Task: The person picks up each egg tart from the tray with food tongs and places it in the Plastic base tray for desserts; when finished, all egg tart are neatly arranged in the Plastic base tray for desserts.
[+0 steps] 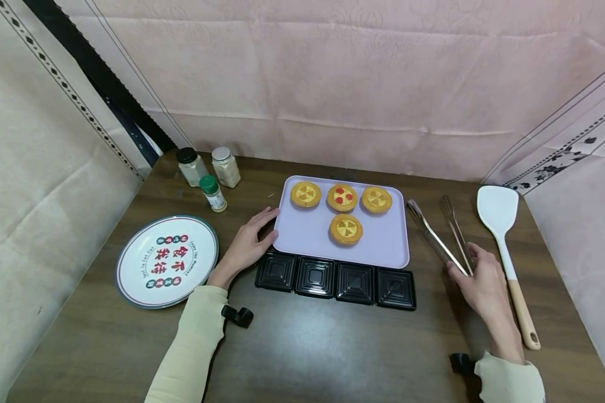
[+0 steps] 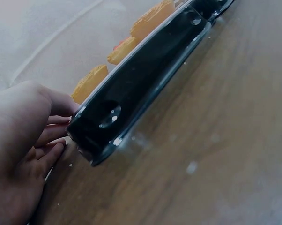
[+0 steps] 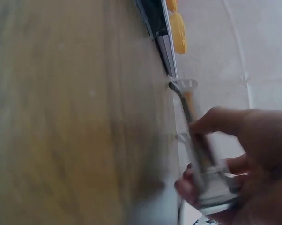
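In the head view my left hand (image 1: 250, 242) lies at the left edge of a lilac tray (image 1: 302, 235), its fingers mostly straight and touching the rim. Three round yellow tarts (image 1: 305, 194) and one with red dots (image 1: 341, 197) sit on the tray. A black mold with square cups (image 1: 315, 277) is in front of the tray; the left wrist view shows its dark side (image 2: 127, 89) close to the fingers. My right hand (image 1: 486, 285) holds metal tongs (image 1: 441, 243) near their closed end, arms spread apart. The right wrist view shows thumb and fingers round the tongs (image 3: 204, 154), blurred.
A white turner with a wooden handle (image 1: 504, 246) lies right of my right hand. On the left is a round plate with red characters (image 1: 131, 263). Behind it stand black-capped (image 1: 190, 168), white-capped (image 1: 226, 168) and green-capped (image 1: 213, 193) jars. Pale cloth hangs around the table.
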Tool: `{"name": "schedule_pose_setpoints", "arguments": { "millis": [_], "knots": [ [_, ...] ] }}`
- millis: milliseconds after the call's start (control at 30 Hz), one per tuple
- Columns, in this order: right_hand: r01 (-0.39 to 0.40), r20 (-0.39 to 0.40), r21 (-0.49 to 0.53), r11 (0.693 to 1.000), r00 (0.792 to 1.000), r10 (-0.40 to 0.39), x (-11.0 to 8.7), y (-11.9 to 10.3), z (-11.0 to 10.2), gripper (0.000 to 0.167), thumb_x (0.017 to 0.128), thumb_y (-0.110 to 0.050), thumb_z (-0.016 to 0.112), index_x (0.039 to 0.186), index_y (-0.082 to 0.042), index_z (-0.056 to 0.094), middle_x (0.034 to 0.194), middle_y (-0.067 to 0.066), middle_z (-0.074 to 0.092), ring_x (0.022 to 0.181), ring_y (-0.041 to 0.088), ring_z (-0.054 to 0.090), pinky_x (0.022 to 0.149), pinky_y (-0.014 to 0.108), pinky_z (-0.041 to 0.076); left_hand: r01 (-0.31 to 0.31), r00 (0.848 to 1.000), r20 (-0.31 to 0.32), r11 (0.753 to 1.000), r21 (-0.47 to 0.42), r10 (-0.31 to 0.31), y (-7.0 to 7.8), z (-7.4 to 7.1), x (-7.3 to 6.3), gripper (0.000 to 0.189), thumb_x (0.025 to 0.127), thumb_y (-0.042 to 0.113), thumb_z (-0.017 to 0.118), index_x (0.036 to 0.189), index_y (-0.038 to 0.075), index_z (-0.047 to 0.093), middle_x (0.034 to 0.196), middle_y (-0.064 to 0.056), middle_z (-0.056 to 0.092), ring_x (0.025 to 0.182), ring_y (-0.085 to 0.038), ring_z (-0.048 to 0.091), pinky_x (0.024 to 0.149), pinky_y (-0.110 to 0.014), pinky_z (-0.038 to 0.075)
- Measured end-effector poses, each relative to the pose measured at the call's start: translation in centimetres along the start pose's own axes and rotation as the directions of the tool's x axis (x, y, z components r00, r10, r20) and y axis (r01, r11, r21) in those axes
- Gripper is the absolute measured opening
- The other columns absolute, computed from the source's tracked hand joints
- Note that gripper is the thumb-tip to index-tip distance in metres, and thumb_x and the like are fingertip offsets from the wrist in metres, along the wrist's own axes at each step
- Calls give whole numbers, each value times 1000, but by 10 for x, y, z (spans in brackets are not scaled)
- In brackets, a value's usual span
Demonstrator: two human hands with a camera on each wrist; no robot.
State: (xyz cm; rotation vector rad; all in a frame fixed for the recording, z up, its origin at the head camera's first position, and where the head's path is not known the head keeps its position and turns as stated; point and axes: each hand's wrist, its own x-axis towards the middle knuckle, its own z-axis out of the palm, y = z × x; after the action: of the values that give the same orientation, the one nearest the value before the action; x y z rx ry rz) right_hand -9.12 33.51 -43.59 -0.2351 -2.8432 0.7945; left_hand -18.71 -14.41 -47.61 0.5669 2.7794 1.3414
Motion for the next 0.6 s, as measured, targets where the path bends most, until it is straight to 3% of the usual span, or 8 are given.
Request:
{"name": "schedule_pose_setpoints", "arguments": {
  "millis": [167, 367, 500, 600],
  "knots": [
    [-5, -109, 64, 998, 994, 12, -2, -5, -2, 59, 87, -16, 67, 134, 13, 47, 119, 33, 49, 107, 43, 46, 77, 53, 38, -5, 1000, -3, 1000, 4, 5, 0, 0, 0, 52, 99, 20, 59, 149, 14, 43, 153, -6, 40, 144, -19, 25, 113, -48, 26],
    [84, -247, 106, 991, 968, -56, -1, -19, -12, 55, 82, -19, 76, 132, -5, 61, 109, 17, 59, 86, 24, 50, 66, 30, 33, -4, 1000, -2, 1000, 10, 4, 0, 0, 0, 53, 99, 20, 59, 149, 14, 43, 153, -7, 39, 144, -20, 25, 113, -49, 26],
    [149, -232, 137, 979, 966, -115, 2, -36, -19, 53, 85, -26, 77, 134, -16, 62, 104, 6, 65, 75, 15, 46, 64, 27, 32, 1, 1000, -4, 1000, 9, -1, 1, 0, -1, 53, 99, 20, 59, 149, 14, 43, 153, -7, 39, 144, -20, 25, 113, -50, 26],
    [151, -177, 173, 973, 977, -121, 3, -50, -23, 53, 87, -31, 75, 136, -15, 59, 101, 3, 68, 64, 8, 51, 56, 23, 36, -1, 1000, -4, 1000, 12, 1, 1, 1, -1, 53, 100, 20, 59, 149, 14, 43, 153, -6, 39, 144, -19, 25, 113, -49, 26]
  ]
}}
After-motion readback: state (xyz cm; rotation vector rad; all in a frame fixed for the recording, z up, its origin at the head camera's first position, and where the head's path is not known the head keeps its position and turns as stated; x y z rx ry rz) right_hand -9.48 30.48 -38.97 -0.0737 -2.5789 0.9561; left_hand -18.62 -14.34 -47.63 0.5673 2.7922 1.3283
